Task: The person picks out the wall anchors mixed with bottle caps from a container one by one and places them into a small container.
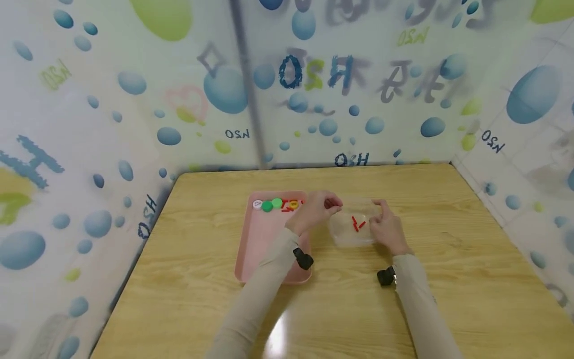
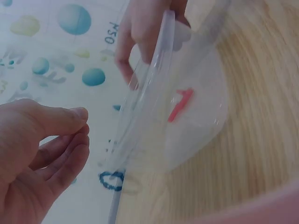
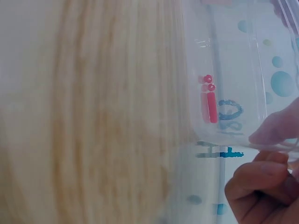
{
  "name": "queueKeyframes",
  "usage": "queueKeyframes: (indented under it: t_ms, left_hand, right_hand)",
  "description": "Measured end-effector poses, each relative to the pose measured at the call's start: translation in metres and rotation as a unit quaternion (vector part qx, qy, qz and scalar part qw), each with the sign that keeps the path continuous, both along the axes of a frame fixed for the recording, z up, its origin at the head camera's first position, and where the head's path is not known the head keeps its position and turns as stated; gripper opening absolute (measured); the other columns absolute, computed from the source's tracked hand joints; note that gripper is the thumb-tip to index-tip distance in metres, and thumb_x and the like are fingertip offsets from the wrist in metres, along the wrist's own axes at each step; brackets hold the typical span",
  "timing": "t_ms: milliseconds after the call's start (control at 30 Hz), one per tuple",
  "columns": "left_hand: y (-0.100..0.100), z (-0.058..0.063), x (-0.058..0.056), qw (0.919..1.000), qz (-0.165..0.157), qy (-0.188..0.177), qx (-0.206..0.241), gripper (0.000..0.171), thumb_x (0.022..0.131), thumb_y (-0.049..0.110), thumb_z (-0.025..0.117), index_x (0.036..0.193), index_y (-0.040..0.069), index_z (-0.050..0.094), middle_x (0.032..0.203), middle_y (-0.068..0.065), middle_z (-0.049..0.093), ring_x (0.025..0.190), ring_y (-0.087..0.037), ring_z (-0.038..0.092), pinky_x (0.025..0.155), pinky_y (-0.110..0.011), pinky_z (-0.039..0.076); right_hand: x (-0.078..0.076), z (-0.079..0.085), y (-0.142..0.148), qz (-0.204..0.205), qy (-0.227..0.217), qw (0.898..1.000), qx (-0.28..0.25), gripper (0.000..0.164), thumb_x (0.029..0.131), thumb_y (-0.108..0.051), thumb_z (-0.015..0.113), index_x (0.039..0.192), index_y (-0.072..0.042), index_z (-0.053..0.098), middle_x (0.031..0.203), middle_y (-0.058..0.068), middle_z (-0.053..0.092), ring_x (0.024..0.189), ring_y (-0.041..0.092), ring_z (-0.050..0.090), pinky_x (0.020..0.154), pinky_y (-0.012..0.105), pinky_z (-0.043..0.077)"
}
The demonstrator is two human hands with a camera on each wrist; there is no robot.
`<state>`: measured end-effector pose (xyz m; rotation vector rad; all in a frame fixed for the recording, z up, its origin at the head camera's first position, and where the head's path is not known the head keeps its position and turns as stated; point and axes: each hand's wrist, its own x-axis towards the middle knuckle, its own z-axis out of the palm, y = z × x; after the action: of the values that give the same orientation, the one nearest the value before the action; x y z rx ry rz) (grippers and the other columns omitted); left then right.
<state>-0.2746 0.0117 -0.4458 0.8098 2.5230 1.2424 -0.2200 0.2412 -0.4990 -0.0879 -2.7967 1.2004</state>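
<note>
A clear plastic container [image 1: 346, 240] stands on the table with three short red sticks [image 1: 356, 227] inside. My right hand [image 1: 389, 230] grips its right wall; in the right wrist view the thumb [image 3: 275, 128] lies inside the rim and the curled fingers stay outside. My left hand [image 1: 311, 213] hovers at the container's left rim, over the edge of the pink tray. In the left wrist view this hand [image 2: 42, 149] has thumb and fingertips brought together, with nothing showing between them. That view also shows the red sticks [image 2: 181, 105] through the container's wall.
The pink tray [image 1: 269, 249] lies left of the container. Along its far end are a white cap [image 1: 257, 205], two green caps [image 1: 267, 206], a yellow ring-like piece [image 1: 293, 205] and several red sticks [image 1: 285, 210]. A patterned wall [image 1: 314, 139] borders the table's far edge.
</note>
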Motion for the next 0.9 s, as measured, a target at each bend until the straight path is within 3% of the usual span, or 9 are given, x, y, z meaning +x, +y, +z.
queueKeyframes:
  t_ms: [267, 600, 733, 900]
  left_hand:
    - [-0.026, 0.011, -0.013, 0.9997, 0.017, 0.014, 0.012, 0.02, 0.1, 0.018, 0.065, 0.115, 0.006, 0.072, 0.107, -0.005, 0.071, 0.092, -0.015, 0.065, 0.082, -0.024, 0.056]
    - [-0.068, 0.021, -0.022, 0.9959, 0.066, 0.051, 0.033, 0.017, 0.1, 0.013, 0.064, 0.114, 0.008, 0.073, 0.108, -0.009, 0.073, 0.09, -0.017, 0.066, 0.081, -0.028, 0.057]
    - [-0.083, 0.02, -0.02, 0.9947, 0.081, 0.04, 0.05, 0.017, 0.1, 0.012, 0.064, 0.115, 0.008, 0.072, 0.111, -0.011, 0.072, 0.094, -0.021, 0.066, 0.082, -0.029, 0.057]
    - [-0.099, 0.011, -0.014, 0.9946, 0.091, 0.021, 0.045, 0.021, 0.099, 0.015, 0.066, 0.117, 0.007, 0.072, 0.113, -0.01, 0.072, 0.098, -0.028, 0.066, 0.083, -0.03, 0.058]
  right_hand:
    - [-0.004, 0.007, 0.006, 0.005, 0.011, 1.0, 0.003, 0.055, 0.091, -0.004, 0.046, 0.146, -0.003, 0.041, 0.058, -0.004, 0.039, 0.049, 0.013, 0.035, 0.049, 0.029, 0.034]
    - [-0.007, 0.011, 0.002, 0.008, -0.001, 1.0, 0.011, 0.056, 0.092, -0.005, 0.046, 0.147, -0.003, 0.039, 0.058, -0.004, 0.041, 0.048, 0.012, 0.036, 0.047, 0.029, 0.034]
    - [-0.005, 0.013, 0.0, 0.009, -0.006, 1.0, 0.003, 0.056, 0.092, -0.005, 0.045, 0.148, -0.003, 0.039, 0.058, -0.004, 0.041, 0.048, 0.013, 0.035, 0.047, 0.029, 0.034]
    - [0.0, 0.007, -0.001, 0.01, -0.037, 0.999, -0.01, 0.056, 0.094, -0.006, 0.045, 0.15, -0.004, 0.036, 0.061, -0.002, 0.041, 0.049, 0.013, 0.035, 0.048, 0.029, 0.034]
